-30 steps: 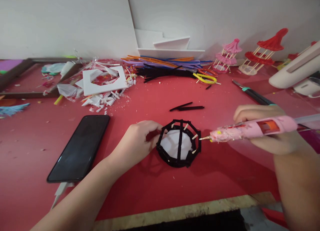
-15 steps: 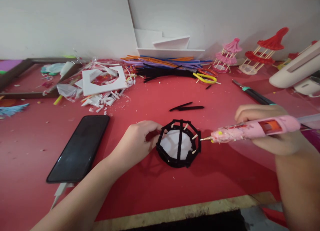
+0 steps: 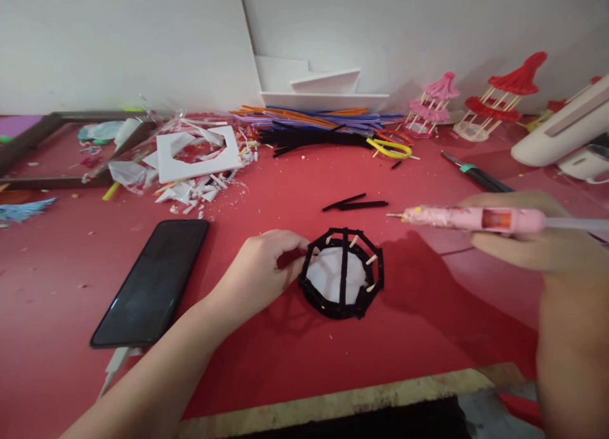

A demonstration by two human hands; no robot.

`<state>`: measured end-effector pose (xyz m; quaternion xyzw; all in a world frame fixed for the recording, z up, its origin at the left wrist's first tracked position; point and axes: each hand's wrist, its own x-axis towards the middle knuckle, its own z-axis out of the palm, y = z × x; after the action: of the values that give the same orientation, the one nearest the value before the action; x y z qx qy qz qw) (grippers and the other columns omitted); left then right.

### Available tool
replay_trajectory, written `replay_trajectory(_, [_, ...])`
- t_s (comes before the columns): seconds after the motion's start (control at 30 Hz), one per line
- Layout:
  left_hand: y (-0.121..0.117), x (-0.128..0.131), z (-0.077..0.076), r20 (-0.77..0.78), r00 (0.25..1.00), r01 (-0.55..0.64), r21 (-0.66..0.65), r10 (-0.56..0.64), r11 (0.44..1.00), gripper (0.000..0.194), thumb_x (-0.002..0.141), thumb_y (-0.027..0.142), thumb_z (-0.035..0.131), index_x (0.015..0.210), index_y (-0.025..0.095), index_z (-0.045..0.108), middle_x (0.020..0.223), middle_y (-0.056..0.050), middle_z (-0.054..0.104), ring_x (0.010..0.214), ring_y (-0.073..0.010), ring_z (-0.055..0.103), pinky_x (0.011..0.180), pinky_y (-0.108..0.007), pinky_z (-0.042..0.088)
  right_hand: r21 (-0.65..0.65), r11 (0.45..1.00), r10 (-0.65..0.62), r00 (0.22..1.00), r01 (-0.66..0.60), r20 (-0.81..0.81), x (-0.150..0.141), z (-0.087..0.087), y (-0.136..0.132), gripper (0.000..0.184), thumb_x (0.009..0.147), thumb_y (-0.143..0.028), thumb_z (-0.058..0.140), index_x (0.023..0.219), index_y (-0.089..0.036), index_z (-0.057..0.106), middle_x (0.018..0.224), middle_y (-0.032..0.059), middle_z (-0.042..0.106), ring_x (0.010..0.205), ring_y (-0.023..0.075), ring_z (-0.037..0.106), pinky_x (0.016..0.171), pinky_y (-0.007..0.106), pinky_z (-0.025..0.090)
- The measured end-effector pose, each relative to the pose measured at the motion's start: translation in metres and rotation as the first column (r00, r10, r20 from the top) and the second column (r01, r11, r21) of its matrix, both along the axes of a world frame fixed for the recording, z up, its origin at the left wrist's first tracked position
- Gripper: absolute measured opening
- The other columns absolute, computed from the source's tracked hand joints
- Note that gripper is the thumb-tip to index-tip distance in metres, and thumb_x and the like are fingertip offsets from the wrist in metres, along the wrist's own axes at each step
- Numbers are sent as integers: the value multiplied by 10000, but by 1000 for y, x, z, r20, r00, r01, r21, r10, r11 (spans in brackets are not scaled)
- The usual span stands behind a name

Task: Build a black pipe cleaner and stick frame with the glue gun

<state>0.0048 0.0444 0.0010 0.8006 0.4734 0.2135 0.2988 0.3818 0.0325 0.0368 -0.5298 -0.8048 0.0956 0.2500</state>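
Note:
My left hand (image 3: 271, 261) is closed on the left rim of a black craft frame (image 3: 343, 274), pinching it between thumb and fingers. The frame is many-sided, with a white base, small wooden sticks around its ring and one black bar across the top. In my right hand (image 3: 518, 229) is a pink glue gun (image 3: 471, 218), its metal nozzle pointing left, above the table and apart from the frame. Just behind the frame lie a few short black pipe cleaner pieces (image 3: 362, 204).
A black phone (image 3: 151, 283) with a cable lies left. Foam scraps (image 3: 190, 191) and a cut foam board (image 3: 166, 166) are behind it. Pipe cleaners (image 3: 314, 136) lie along the wall. Pink (image 3: 431, 115) and red (image 3: 492, 109) stick models stand back right, near a craft knife (image 3: 485, 177).
My right hand has lifted the glue gun up and away from the frame's right rim. My left hand stays on the frame, which has barely shifted.

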Motion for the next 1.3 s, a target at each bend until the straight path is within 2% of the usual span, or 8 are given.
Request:
replay_trajectory(0.13, [-2,1,1,-1,1000,23,14,-23,1000,92,864,204,628,869,220,719,887,-21,760,839,-185,702,748,-277,518,-204,961,-122,945,189,304,28,-17,14,415,755,-266,599,1163,-239,671,1065,97,763,905,286,719,719,382,534])
replay_trajectory(0.3, [-5,4,2,20,998,65,11,-65,998,112,829,166,633,820,225,728,842,-13,764,801,-174,707,727,-265,528,-194,935,-186,878,296,441,40,-23,36,451,712,-97,543,1101,-220,735,1193,134,721,1063,331,684,841,434,525])
replay_trajectory(0.47, [-6,5,0,22,997,73,31,-74,997,118,837,165,626,810,228,722,837,-9,758,811,-176,706,733,-270,530,-8,962,-252,905,271,344,-4,-12,43,367,780,-137,545,1112,-178,695,1118,147,724,963,280,692,781,377,526])
replay_trajectory(0.67, [-4,5,5,3,998,61,-4,-61,998,99,814,176,644,845,230,721,875,-5,765,824,-176,713,770,-278,543,-40,996,89,937,-80,336,-75,-30,64,332,866,-183,554,1162,-202,704,1142,83,737,1013,227,695,880,332,524])
replay_trajectory(0.8, [-2,0,8,4,996,93,-53,-93,994,135,813,191,639,921,230,711,938,-12,775,864,-189,717,782,-294,553,-35,980,193,907,-194,374,-85,-35,81,437,837,-102,517,1216,-225,696,1052,72,744,951,229,691,822,330,516])
replay_trajectory(0.97, [-1,-5,8,70,987,146,-42,-143,988,298,814,107,531,1025,231,701,1002,-15,768,902,-170,715,842,-290,557,-19,968,242,907,-251,344,-80,-30,87,295,873,-128,521,1031,-190,761,1024,82,737,919,217,687,824,332,513])
replay_trajectory(1.17, [-3,-5,11,272,958,-89,2,85,996,200,878,190,553,1028,204,685,960,-34,720,876,-164,687,827,-288,547,186,960,204,977,-211,55,-91,-2,58,198,956,-270,570,1014,-267,759,971,33,705,845,169,665,751,322,516])
replay_trajectory(1.3, [-8,-3,14,436,886,-183,17,158,983,112,905,274,625,991,215,666,955,-17,694,873,-144,652,793,-253,524,169,974,171,978,-151,-115,-110,25,24,87,903,-332,672,910,-275,738,874,-4,713,745,153,652,594,286,483])
